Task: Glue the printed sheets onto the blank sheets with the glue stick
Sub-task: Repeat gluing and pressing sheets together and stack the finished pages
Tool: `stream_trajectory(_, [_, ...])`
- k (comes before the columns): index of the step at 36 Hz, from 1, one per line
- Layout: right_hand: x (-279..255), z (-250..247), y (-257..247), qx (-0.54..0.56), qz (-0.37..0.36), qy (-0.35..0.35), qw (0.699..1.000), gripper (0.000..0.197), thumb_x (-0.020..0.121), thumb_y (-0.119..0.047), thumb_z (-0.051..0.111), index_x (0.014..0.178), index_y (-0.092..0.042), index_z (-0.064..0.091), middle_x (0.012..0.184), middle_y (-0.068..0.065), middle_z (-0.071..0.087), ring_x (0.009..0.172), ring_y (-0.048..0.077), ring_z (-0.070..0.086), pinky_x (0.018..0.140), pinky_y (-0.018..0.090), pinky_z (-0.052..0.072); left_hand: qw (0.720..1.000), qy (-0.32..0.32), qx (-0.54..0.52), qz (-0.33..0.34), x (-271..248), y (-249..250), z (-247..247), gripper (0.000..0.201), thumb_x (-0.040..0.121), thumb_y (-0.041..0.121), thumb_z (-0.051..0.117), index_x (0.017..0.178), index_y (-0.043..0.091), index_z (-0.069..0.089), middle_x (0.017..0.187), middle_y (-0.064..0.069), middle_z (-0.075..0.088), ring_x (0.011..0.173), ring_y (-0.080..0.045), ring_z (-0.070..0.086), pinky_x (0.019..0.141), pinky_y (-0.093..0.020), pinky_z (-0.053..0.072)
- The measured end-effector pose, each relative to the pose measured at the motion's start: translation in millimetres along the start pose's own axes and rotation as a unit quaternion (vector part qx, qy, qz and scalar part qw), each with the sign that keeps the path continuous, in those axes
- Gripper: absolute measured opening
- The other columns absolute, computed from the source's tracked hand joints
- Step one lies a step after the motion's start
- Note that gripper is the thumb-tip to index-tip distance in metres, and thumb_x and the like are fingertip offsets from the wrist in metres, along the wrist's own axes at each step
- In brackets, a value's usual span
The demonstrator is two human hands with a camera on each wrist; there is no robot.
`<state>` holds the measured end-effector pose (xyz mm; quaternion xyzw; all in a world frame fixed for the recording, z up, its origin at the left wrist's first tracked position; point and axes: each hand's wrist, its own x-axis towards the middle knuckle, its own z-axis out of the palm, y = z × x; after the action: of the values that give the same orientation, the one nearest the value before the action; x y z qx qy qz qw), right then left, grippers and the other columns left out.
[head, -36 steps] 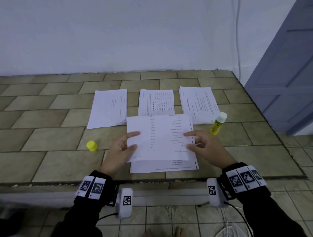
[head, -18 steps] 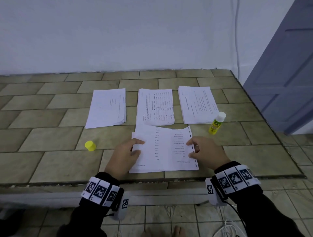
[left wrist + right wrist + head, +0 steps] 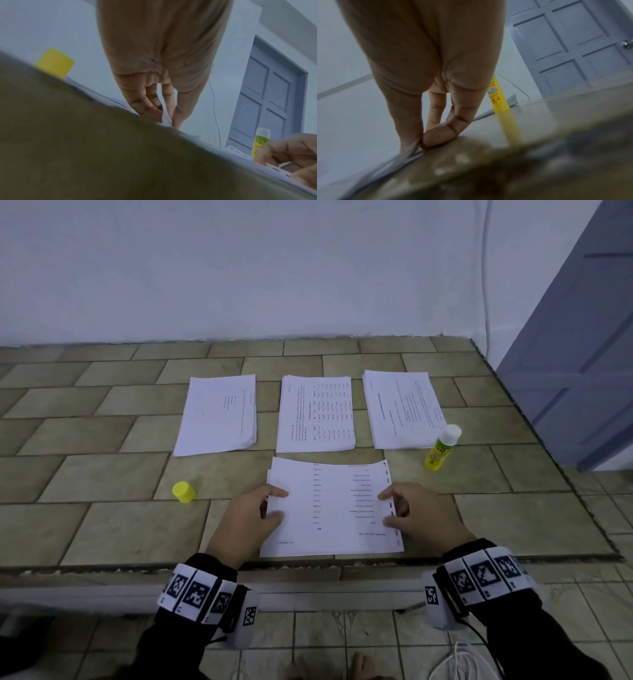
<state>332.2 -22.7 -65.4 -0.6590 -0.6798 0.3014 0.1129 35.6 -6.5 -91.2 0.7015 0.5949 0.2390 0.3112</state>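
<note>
A printed sheet (image 3: 329, 501) lies near the front edge of the tiled counter (image 3: 102, 529), on top of another sheet whose edge shows at the left (image 3: 269, 478). My left hand (image 3: 279, 504) pinches the printed sheet's left edge between thumb and fingers, as the left wrist view shows (image 3: 167, 119). My right hand (image 3: 386, 508) pinches the right edge, thumb on top (image 3: 419, 142). The uncapped glue stick (image 3: 440, 448) stands upright to the right of the sheet. Its yellow cap (image 3: 184, 492) lies to the left.
Three paper stacks lie in a row behind the sheet: left (image 3: 219, 416), middle (image 3: 317, 414), right (image 3: 400, 409). A white wall closes the back. A grey door (image 3: 582, 371) stands beyond the counter's right edge. Cables hang below.
Both hands have lowered the printed sheet from a raised, tilted hold down flat onto the sheet beneath, and its edges now line up with that sheet.
</note>
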Motion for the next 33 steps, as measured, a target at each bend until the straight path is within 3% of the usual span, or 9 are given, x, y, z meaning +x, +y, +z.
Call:
stream_trajectory(3, [-0.3, -0.4, -0.1, 0.001, -0.002, 0.003, 1.0, 0.031, 0.085, -0.018, 0.071, 0.113, -0.023, 0.059, 0.092, -0.007, 0.051, 0.071, 0.001, 0.049, 0.064, 0.001, 0.037, 1.0, -0.01, -0.021, -0.007, 2.9, -3.2, -0.6, 0.036, 0.086, 0.008, 0.07, 0.106, 0.036, 0.061, 0.1, -0.006, 0.067, 0.085, -0.021, 0.065, 0.081, -0.038, 0.057])
stream_trajectory(9, [0.3, 0.2, 0.8, 0.005, -0.006, 0.008, 1.0, 0.031, 0.084, -0.019, 0.072, 0.113, -0.024, 0.061, 0.091, -0.007, 0.051, 0.07, 0.0, 0.049, 0.061, 0.001, 0.036, 1.0, -0.017, -0.015, -0.004, 4.3, -3.6, -2.3, 0.035, 0.085, 0.009, 0.072, 0.106, 0.035, 0.061, 0.105, -0.002, 0.066, 0.089, -0.023, 0.065, 0.083, -0.042, 0.057])
stream_trajectory(17, [2.9, -0.2, 6.7, 0.011, -0.007, -0.008, 1.0, 0.038, 0.081, -0.021, 0.076, 0.116, -0.025, 0.063, 0.094, -0.004, 0.055, 0.072, 0.001, 0.052, 0.06, 0.004, 0.038, 0.999, -0.019, -0.031, -0.01, 3.1, -4.8, -3.2, 0.034, 0.085, 0.007, 0.073, 0.107, 0.031, 0.063, 0.112, 0.003, 0.065, 0.093, -0.015, 0.065, 0.085, -0.035, 0.056])
stream_trajectory(21, [4.5, -3.0, 10.4, 0.03, -0.007, -0.041, 0.999, 0.051, 0.074, -0.017, 0.082, 0.12, -0.025, 0.061, 0.095, -0.006, 0.054, 0.075, 0.004, 0.057, 0.07, 0.012, 0.046, 0.999, -0.018, -0.026, -0.009, 2.8, -6.3, -3.7, 0.033, 0.085, 0.009, 0.073, 0.107, 0.031, 0.063, 0.111, 0.006, 0.065, 0.093, -0.014, 0.065, 0.085, -0.032, 0.056])
stream_trajectory(26, [4.6, -3.7, 13.5, 0.039, -0.013, -0.05, 0.998, 0.057, 0.071, -0.014, 0.084, 0.122, -0.024, 0.06, 0.099, -0.004, 0.055, 0.077, 0.007, 0.059, 0.074, 0.017, 0.051, 0.999, -0.022, -0.038, -0.011, 2.4, -6.7, -4.0, 0.032, 0.085, 0.008, 0.074, 0.107, 0.029, 0.064, 0.112, 0.005, 0.065, 0.094, -0.012, 0.065, 0.086, -0.03, 0.056])
stream_trajectory(33, [4.3, -1.3, 15.9, 0.048, -0.019, -0.046, 0.998, 0.057, 0.071, -0.015, 0.084, 0.121, -0.025, 0.059, 0.097, -0.007, 0.054, 0.077, 0.007, 0.059, 0.069, 0.011, 0.048, 0.998, -0.018, -0.053, -0.006, 3.3, -10.9, -3.3, 0.032, 0.084, 0.007, 0.074, 0.108, 0.026, 0.066, 0.113, 0.004, 0.065, 0.096, -0.009, 0.065, 0.084, -0.022, 0.053])
